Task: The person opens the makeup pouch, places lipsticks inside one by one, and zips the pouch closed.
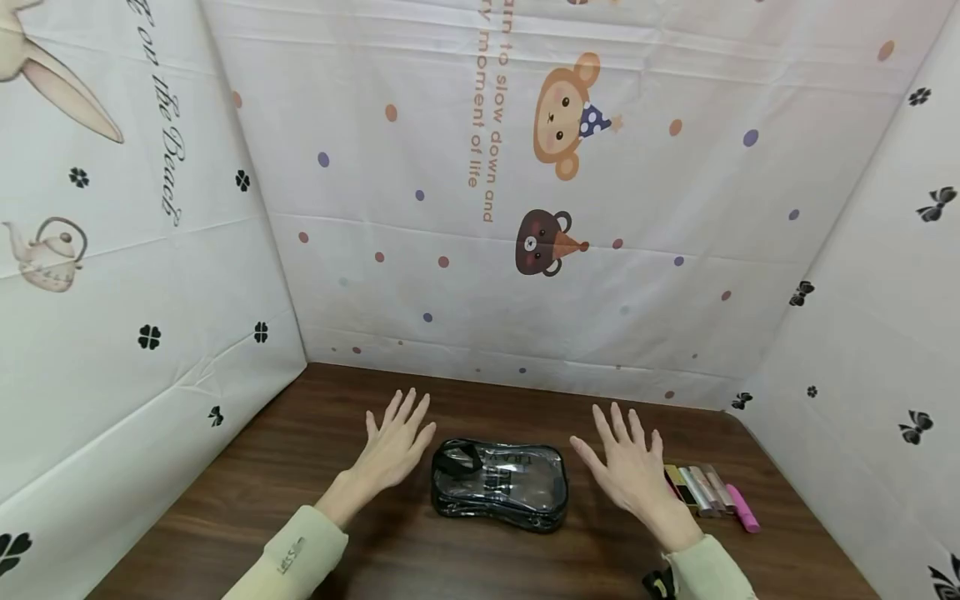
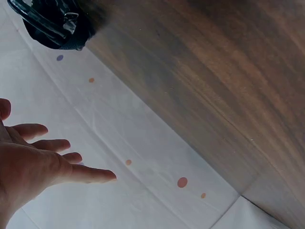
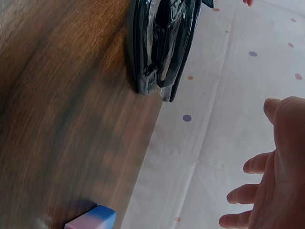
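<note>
The head view looks forward and down; two closer, tilted wrist views share the pouch [image 1: 525, 492].

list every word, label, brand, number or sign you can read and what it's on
"arn to slow down and", start cut off: back sheet
"ry moment of life", start cut off: back sheet
"on the Beach", earlier lettering cut off: left sheet
Pouch: lettering too blurred to read surely
Left sleeve: lettering too blurred to read surely
Slim items: nothing readable
</note>
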A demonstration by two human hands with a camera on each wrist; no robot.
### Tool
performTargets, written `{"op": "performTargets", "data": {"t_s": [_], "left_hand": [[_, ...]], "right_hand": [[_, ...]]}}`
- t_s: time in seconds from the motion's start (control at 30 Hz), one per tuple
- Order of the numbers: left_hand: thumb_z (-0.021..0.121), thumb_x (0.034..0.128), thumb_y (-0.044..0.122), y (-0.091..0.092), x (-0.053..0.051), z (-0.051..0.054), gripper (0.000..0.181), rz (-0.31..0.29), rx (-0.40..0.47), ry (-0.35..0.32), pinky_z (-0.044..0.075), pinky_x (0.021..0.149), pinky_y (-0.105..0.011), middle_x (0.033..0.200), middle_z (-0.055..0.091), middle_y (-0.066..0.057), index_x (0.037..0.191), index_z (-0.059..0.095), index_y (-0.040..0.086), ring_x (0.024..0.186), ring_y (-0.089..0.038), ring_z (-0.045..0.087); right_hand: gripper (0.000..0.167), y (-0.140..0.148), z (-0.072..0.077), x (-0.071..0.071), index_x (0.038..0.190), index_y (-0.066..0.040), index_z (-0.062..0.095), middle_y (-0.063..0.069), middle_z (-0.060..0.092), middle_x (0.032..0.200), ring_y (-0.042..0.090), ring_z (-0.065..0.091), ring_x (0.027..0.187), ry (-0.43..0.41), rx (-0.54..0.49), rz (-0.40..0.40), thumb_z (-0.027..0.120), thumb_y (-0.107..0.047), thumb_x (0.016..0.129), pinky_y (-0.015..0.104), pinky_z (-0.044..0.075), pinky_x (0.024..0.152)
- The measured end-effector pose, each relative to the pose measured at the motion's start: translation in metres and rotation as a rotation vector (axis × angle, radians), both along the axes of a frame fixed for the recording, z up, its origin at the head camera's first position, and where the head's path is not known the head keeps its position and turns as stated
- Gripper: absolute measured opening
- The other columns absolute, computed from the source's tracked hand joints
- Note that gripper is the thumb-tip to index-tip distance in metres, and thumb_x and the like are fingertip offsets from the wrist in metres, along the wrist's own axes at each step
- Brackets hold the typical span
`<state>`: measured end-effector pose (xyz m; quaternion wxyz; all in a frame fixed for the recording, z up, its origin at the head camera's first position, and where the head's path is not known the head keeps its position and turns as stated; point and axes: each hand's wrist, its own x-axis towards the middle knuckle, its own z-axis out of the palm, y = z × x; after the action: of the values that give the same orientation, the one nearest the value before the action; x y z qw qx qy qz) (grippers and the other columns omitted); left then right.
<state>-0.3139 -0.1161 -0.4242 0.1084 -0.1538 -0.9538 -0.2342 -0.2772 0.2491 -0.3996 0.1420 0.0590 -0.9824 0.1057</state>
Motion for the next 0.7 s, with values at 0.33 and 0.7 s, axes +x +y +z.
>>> {"op": "performTargets", "data": {"t_s": [0.33, 0.7], "left_hand": [[0.034, 0.1034, 0.044, -0.0022, 0.002, 0.001, 0.057, -0.034, -0.01, 0.001, 0.004, 0.106, -0.077, 0.163, 0.013, -0.008, 0.155, 0.021, 0.023, 0.151, -0.03, 0.005], [0.046, 0.0738, -0.019, -0.008, 0.006, -0.0058, 0.053, -0.451, -0.176, 0.08, 0.047, 0.097, -0.044, 0.148, 0.044, -0.008, 0.114, 0.058, 0.013, 0.139, -0.03, 0.04]], "right_hand": [[0.081, -0.0001, 0.003, 0.0009, 0.155, -0.016, 0.021, 0.021, 0.016, 0.16, 0.048, 0.011, 0.145, 0.021, 0.013, 0.004, 0.035, -0.068, 0.094, 0.073, 0.009, 0.107], [0.081, -0.006, 0.0058, 0.0019, 0.155, -0.014, 0.023, 0.022, 0.015, 0.16, 0.049, 0.011, 0.145, 0.01, 0.015, 0.016, 0.035, -0.067, 0.094, 0.072, 0.008, 0.107]]}}
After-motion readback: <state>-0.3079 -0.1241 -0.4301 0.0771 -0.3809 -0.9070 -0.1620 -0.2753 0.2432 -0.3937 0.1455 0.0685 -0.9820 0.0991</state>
